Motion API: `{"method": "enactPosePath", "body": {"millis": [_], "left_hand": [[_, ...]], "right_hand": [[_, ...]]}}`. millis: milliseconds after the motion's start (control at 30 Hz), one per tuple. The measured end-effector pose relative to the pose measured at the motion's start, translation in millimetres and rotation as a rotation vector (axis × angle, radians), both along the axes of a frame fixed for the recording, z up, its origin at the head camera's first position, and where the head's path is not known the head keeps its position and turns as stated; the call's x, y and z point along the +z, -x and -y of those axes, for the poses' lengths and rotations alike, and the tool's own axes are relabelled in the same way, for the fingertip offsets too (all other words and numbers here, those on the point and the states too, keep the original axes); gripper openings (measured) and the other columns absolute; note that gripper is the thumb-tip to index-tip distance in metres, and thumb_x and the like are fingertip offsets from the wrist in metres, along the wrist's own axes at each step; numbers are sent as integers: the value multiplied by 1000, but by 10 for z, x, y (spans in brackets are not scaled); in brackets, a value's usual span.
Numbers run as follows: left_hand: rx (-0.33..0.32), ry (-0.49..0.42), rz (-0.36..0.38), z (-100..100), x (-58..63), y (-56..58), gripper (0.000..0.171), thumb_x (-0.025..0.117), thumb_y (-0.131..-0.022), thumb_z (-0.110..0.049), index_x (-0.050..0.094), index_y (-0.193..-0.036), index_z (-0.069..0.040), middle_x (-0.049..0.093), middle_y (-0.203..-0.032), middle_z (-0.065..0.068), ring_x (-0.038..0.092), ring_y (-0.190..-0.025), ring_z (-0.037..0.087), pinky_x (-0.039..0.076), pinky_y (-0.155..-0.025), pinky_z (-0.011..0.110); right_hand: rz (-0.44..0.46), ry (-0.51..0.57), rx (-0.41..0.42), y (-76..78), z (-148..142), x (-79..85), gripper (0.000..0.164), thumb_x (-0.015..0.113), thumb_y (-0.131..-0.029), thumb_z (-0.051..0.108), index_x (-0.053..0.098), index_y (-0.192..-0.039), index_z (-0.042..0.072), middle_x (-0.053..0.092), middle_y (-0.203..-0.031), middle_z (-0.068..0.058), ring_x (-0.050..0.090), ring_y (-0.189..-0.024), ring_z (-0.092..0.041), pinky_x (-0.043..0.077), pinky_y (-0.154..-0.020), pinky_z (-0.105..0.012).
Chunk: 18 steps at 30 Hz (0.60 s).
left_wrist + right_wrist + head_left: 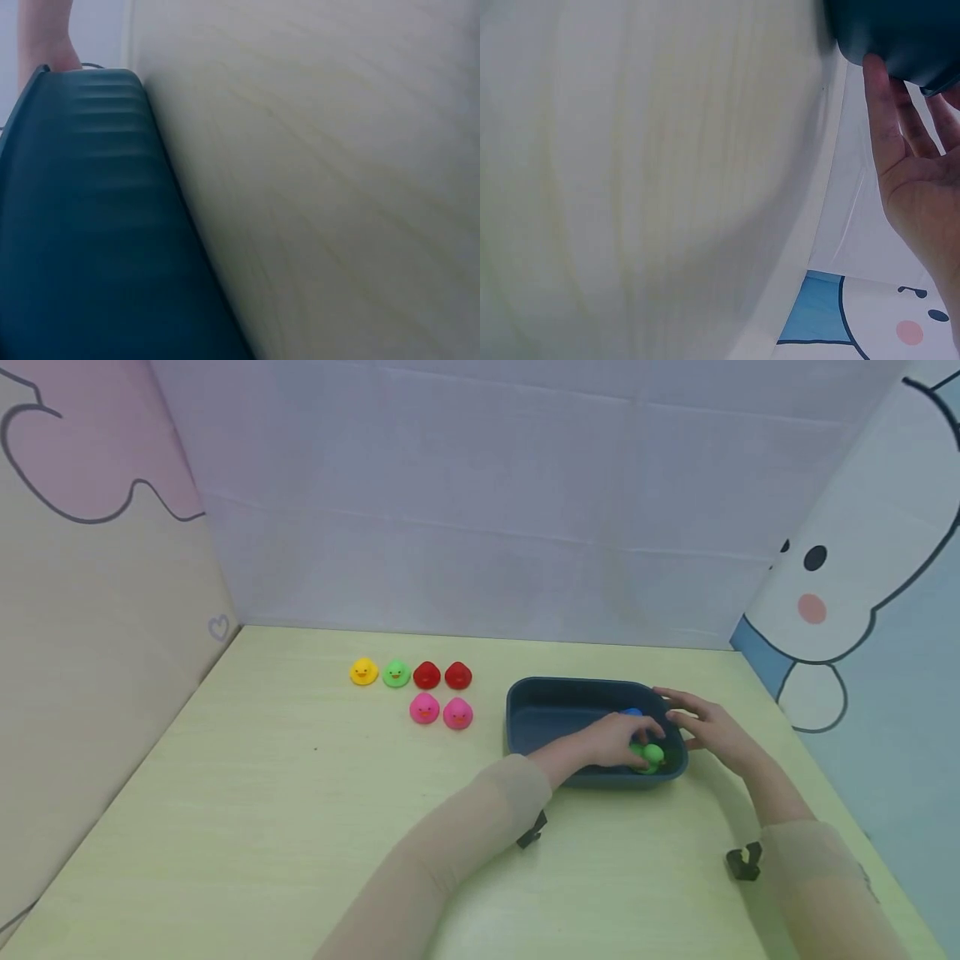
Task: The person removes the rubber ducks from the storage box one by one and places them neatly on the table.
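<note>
My left hand reaches into a dark blue plastic bin, its fingers and thumb curled about a green toy duck. The fingers partly cover that duck. Behind them, a blue toy shows only in part. At the bin's right end is my right hand, fingers mostly straight and touching the rim and outer wall. In the right wrist view its extended fingers meet the bin's underside edge and wall. The left wrist view shows the bin's ribbed outer side, but not the left hand's fingers.
Left of the bin stand a yellow duck, a green duck, two red toys, one a red toy, and two pink ducks, one a pink duck. Cloth walls, some with cartoon drawings, enclose the pale wooden table.
</note>
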<state>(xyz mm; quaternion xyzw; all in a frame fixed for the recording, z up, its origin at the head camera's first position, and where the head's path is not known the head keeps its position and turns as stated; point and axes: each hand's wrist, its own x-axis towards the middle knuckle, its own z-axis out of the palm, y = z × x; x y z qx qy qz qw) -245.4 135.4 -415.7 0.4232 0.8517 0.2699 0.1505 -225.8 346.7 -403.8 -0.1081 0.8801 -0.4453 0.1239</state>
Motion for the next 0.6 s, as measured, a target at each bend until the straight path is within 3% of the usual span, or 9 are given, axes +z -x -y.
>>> {"method": "enactPosePath", "body": {"millis": [233, 600], "left_hand": [[-22, 13, -9, -5, -27, 18, 45, 71, -85, -21, 56, -128, -22, 63, -111, -6, 53, -106, 6, 39, -86, 14], [-42, 22, -40, 5, -40, 42, 39, 71, -85, -14, 62, -122, -23, 63, -108, -6, 53, -103, 6, 39, -84, 14]], "right_hand": [[10, 5, -3, 15, -11, -15, 53, 41, -101, 32, 27, -148, 11, 27, -149, -26, 36, -128, -47, 53, -80, -48], [3, 16, 4, 28, -12, -37, 53, 42, -101, 32, 28, -148, 12, 28, -149, -24, 38, -127, -46, 55, -78, -43]]}}
